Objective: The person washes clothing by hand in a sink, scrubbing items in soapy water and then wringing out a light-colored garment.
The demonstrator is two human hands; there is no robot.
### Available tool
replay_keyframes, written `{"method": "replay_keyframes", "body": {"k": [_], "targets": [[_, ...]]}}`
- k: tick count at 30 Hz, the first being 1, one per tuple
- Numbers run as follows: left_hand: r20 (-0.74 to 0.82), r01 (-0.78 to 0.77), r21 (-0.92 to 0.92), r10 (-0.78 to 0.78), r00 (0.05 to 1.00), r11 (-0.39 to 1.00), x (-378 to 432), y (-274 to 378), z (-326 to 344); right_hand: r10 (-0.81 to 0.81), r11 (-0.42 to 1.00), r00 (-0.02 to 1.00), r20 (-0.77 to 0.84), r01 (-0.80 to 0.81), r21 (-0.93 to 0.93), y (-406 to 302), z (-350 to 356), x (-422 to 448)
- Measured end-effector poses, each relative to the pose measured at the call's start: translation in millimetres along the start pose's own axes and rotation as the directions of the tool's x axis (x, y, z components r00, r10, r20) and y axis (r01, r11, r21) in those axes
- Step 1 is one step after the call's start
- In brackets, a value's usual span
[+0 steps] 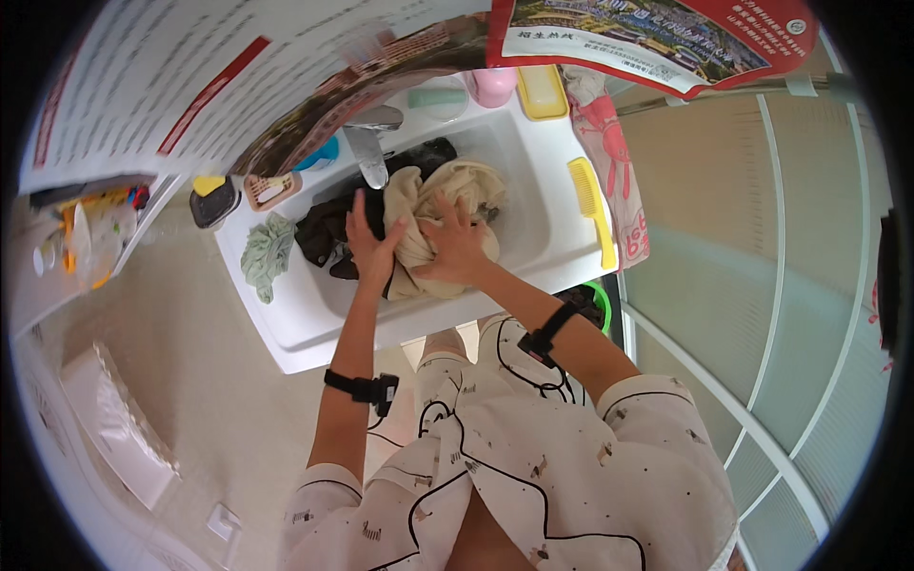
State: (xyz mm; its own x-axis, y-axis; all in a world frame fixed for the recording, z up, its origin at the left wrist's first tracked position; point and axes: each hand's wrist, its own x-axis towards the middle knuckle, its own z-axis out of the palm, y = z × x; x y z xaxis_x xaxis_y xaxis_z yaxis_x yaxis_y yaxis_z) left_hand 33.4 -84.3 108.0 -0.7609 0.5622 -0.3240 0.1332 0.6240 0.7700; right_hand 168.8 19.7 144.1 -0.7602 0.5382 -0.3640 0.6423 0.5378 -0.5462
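Observation:
A white washbasin (pixel 550 214) holds cream cloth (pixel 464 182) bunched beside and partly over dark cloth (pixel 325 221). Fingers spread, my left hand (pixel 373 246) touches the cream cloth's left edge, where it meets the dark cloth. My right hand (pixel 453 246) lies on top of the cream cloth with its fingers apart. Whether either hand pinches any fabric is hard to see, but neither is closed around it. A metal faucet (pixel 369 153) reaches over the basin just beyond the cloth.
A yellow comb (pixel 593 207) lies on the basin's right rim, near a pink printed cloth (pixel 607 150). Along the back stand a yellow soap dish (pixel 543 93) and a pink container (pixel 493 86). A pale green cloth (pixel 268 250) drapes the left rim, below a brown soap dish (pixel 271 189).

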Motion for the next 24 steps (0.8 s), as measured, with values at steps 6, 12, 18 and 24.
{"method": "replay_keyframes", "body": {"k": [6,12,18,24], "targets": [[-0.150,0.133,0.590,-0.053,0.987,0.797,28.9,-9.3,46.4,0.036,0.994,0.989,-0.143,-0.021,0.105,21.6,41.6,33.4],[-0.090,0.041,0.714,0.034,0.995,0.699,70.5,-41.6,47.0,0.044,0.943,0.974,-0.221,0.032,0.330,28.4,55.7,62.7],[0.014,-0.057,0.814,0.079,0.997,0.579,109.6,-58.1,70.0,0.054,0.853,0.985,-0.165,0.041,0.520,52.1,75.0,101.0],[-0.006,0.019,0.700,-0.020,1.000,0.714,125.9,-60.5,46.1,-0.017,0.900,0.904,0.427,-0.172,0.400,45.6,24.2,121.7]]}}
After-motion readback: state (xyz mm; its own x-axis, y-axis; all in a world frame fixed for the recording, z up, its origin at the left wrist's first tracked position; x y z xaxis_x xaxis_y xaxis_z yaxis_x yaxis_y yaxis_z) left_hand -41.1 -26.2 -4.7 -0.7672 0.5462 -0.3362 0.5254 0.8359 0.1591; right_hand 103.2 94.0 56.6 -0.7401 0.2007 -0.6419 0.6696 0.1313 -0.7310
